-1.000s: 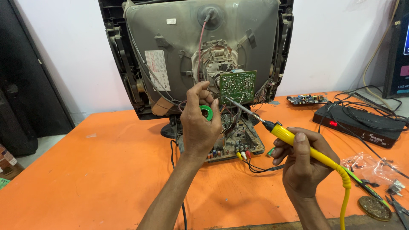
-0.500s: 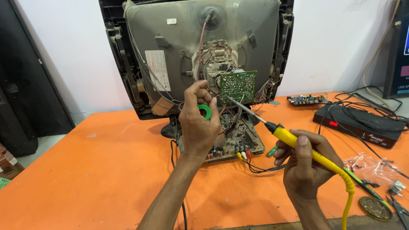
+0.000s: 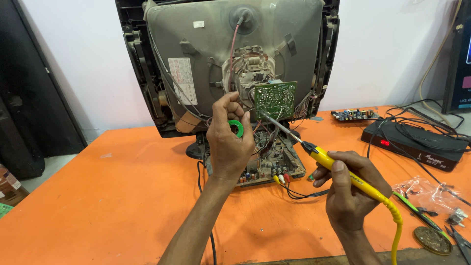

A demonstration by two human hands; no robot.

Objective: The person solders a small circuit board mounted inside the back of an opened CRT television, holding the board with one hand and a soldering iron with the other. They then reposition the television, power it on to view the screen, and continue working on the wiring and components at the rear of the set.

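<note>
Working at the open back of an old tube television (image 3: 230,64), a person holds a yellow-handled soldering iron (image 3: 338,169) in the right hand (image 3: 351,194), the fingers clenched around its grip like a pen, its metal tip angled up toward the small green circuit board (image 3: 275,99) mounted on the neck of the picture tube. The left hand (image 3: 228,142) is raised just in front of the set, its fingers grasping a small green spool of solder (image 3: 236,128) between thumb and forefinger, just left of the board. Below the hands, the television's dusty main board (image 3: 274,159) lies slid out onto the orange bench (image 3: 108,196), with red, white and yellow sockets at its front edge. The iron's yellow cord (image 3: 396,230) drops from the right hand toward the bench's near edge. To the right sit a black set-top box (image 3: 417,145) with a red display under a tangle of black cables, a small loose circuit board (image 3: 355,115) near the wall, clear plastic bags of small parts (image 3: 427,191) and a round brass-coloured tin (image 3: 432,239).
</note>
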